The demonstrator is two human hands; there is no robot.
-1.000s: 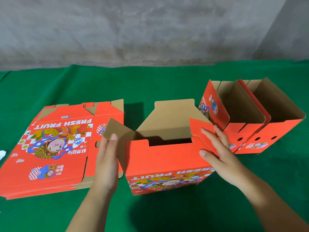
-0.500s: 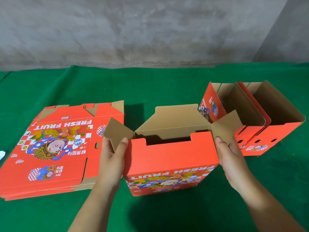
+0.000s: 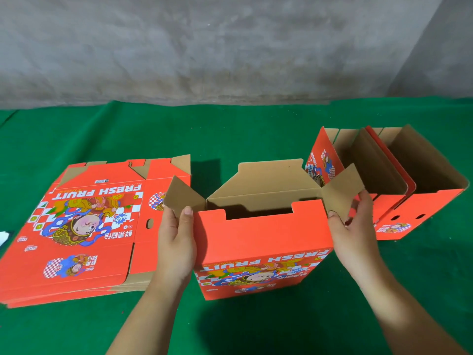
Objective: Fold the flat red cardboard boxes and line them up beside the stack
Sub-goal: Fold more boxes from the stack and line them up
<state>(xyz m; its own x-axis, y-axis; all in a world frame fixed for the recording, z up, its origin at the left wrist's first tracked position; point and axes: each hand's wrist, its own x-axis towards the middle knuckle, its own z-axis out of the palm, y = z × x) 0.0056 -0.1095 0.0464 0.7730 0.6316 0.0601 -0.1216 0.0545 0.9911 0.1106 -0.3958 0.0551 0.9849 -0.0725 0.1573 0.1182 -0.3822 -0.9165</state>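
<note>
Left hand (image 3: 176, 242) first: its fingers (image 3: 188, 213) are curled round the left side flap (image 3: 183, 196) of the half-built box (image 3: 261, 242), thumb on the near side at the box's left corner, the rest tucked behind the brown cardboard. Right hand (image 3: 354, 237) does much the same on the other side, thumb (image 3: 332, 215) on the inner face of the right side flap (image 3: 343, 190) and fingers wrapped round its outer edge, so both are pinching flaps rather than spread wide.

The box stands upright on the green worktop (image 3: 230, 139), open at the top, red front panel facing the camera with FRESH FRUIT printed upside down, back flap standing up behind. Left of it, just beside the left wrist, lies the stack of flat boxes (image 3: 84, 226). To the right, two folded boxes (image 3: 399, 190) stand side by side, touching each other, the nearer one close behind the right flap.

Compared with half a second back, not much: both grips look the same and the box sits in the same spot. A second ago the right flap was still folded inward with the red side showing under flat fingers; now it's swung out, brown side up.
</note>
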